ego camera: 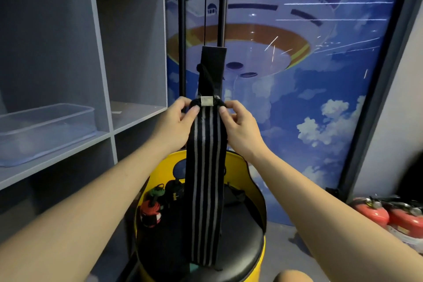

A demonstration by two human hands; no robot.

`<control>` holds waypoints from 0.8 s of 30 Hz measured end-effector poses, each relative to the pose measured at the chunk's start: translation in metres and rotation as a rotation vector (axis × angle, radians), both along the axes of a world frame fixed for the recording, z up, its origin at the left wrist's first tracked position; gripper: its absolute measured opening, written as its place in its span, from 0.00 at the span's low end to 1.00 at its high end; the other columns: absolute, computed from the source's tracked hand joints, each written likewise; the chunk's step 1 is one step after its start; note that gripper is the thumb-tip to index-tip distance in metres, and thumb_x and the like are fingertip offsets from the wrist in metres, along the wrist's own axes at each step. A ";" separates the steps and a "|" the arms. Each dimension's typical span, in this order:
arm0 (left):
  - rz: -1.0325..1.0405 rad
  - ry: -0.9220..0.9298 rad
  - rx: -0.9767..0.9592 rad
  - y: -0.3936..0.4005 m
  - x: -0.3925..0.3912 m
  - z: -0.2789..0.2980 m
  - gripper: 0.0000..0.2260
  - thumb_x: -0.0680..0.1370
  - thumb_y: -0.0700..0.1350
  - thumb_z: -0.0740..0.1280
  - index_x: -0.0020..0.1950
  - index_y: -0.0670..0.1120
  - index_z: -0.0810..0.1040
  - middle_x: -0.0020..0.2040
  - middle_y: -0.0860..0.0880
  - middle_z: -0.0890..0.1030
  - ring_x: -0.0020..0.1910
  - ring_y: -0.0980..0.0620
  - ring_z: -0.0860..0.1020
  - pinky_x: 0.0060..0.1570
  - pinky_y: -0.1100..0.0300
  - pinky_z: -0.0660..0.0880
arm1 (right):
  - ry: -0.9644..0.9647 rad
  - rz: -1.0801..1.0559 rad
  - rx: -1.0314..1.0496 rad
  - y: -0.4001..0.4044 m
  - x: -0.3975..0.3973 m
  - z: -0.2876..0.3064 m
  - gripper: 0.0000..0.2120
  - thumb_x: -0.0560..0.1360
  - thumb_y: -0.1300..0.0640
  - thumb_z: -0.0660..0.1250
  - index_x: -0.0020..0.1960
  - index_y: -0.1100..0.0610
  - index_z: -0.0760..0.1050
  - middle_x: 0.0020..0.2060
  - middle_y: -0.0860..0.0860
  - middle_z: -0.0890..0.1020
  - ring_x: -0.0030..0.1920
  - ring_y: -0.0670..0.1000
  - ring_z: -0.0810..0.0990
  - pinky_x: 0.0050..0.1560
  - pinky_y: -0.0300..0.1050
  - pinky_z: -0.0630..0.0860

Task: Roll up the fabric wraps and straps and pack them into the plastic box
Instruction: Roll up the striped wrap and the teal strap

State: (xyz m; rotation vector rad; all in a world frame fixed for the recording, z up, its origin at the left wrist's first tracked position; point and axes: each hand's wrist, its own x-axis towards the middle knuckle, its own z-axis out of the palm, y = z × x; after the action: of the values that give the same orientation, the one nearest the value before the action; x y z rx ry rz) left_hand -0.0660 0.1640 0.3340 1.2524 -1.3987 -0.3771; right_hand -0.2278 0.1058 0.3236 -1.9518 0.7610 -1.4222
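- The left hand (176, 119) and right hand (238, 121) each pinch one side of a black wrap with grey stripes (206, 167), held upright above a yellow stool (256, 181).
- Rolled wraps (152, 210) lie on the stool's seat.
- A clear plastic box (45, 130) sits on the shelf (68, 155), left of the hands.

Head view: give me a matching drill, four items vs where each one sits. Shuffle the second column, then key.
Items:
1 striped wrap
2 plastic box
3 rolled wraps
4 fire extinguishers

Places:
A floor, far right
B grey shelf, left
C pinched at its top between left hand and right hand
D on the yellow stool's black seat

Pairs: 1-C, 2-B, 3-D, 4-A
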 end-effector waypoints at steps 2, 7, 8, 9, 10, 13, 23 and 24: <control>-0.031 0.054 0.028 0.000 -0.001 -0.003 0.06 0.84 0.50 0.61 0.57 0.50 0.76 0.47 0.42 0.84 0.46 0.43 0.84 0.48 0.43 0.81 | 0.006 0.020 0.038 -0.001 -0.001 -0.004 0.08 0.84 0.50 0.61 0.57 0.52 0.76 0.42 0.53 0.86 0.43 0.55 0.85 0.47 0.60 0.82; -0.099 0.208 0.138 -0.013 0.002 -0.025 0.08 0.84 0.49 0.62 0.59 0.47 0.76 0.51 0.39 0.83 0.46 0.43 0.82 0.48 0.41 0.79 | 0.024 0.013 0.116 -0.013 0.003 -0.020 0.08 0.83 0.48 0.62 0.53 0.50 0.77 0.43 0.57 0.85 0.45 0.61 0.84 0.48 0.64 0.80; -0.093 0.217 0.151 -0.018 0.004 -0.031 0.09 0.84 0.49 0.62 0.59 0.46 0.76 0.51 0.39 0.82 0.46 0.43 0.81 0.47 0.43 0.78 | 0.029 0.005 0.129 -0.017 0.005 -0.025 0.09 0.82 0.47 0.62 0.53 0.50 0.77 0.44 0.57 0.85 0.45 0.61 0.84 0.48 0.65 0.80; -0.087 0.227 0.169 -0.023 0.006 -0.037 0.09 0.85 0.49 0.62 0.59 0.46 0.76 0.50 0.41 0.82 0.46 0.44 0.81 0.46 0.45 0.78 | 0.037 0.001 0.145 -0.021 0.007 -0.031 0.09 0.82 0.46 0.62 0.53 0.50 0.77 0.44 0.57 0.85 0.45 0.61 0.84 0.47 0.66 0.80; -0.082 0.236 0.190 -0.028 0.008 -0.044 0.09 0.84 0.49 0.62 0.59 0.46 0.77 0.49 0.43 0.83 0.45 0.45 0.82 0.45 0.46 0.78 | 0.047 0.000 0.165 -0.025 0.009 -0.037 0.10 0.81 0.45 0.62 0.52 0.49 0.77 0.44 0.57 0.85 0.45 0.61 0.84 0.48 0.66 0.80; -0.041 0.230 0.238 -0.046 0.017 -0.072 0.07 0.84 0.51 0.63 0.54 0.51 0.78 0.46 0.48 0.85 0.44 0.47 0.84 0.41 0.50 0.80 | 0.101 -0.014 0.210 -0.039 0.015 -0.063 0.10 0.81 0.43 0.62 0.52 0.48 0.77 0.44 0.54 0.85 0.45 0.58 0.85 0.49 0.64 0.81; 0.038 0.553 0.523 -0.111 0.048 -0.194 0.14 0.75 0.47 0.77 0.57 0.45 0.81 0.50 0.46 0.86 0.45 0.48 0.86 0.47 0.53 0.83 | 0.323 -0.056 0.407 -0.116 0.037 -0.197 0.11 0.77 0.38 0.61 0.44 0.42 0.76 0.45 0.50 0.84 0.49 0.55 0.84 0.52 0.64 0.81; 0.048 0.582 0.530 -0.118 0.049 -0.204 0.14 0.75 0.47 0.77 0.57 0.45 0.81 0.51 0.45 0.86 0.47 0.46 0.86 0.50 0.51 0.83 | 0.340 -0.070 0.408 -0.121 0.041 -0.204 0.11 0.79 0.39 0.60 0.45 0.43 0.76 0.45 0.50 0.84 0.49 0.56 0.83 0.51 0.64 0.81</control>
State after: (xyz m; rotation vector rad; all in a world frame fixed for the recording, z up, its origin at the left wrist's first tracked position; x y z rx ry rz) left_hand -0.0169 0.0463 0.1304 1.4355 -0.7857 -1.0372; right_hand -0.1872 -0.0154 0.1196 -1.8687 1.1807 -0.8871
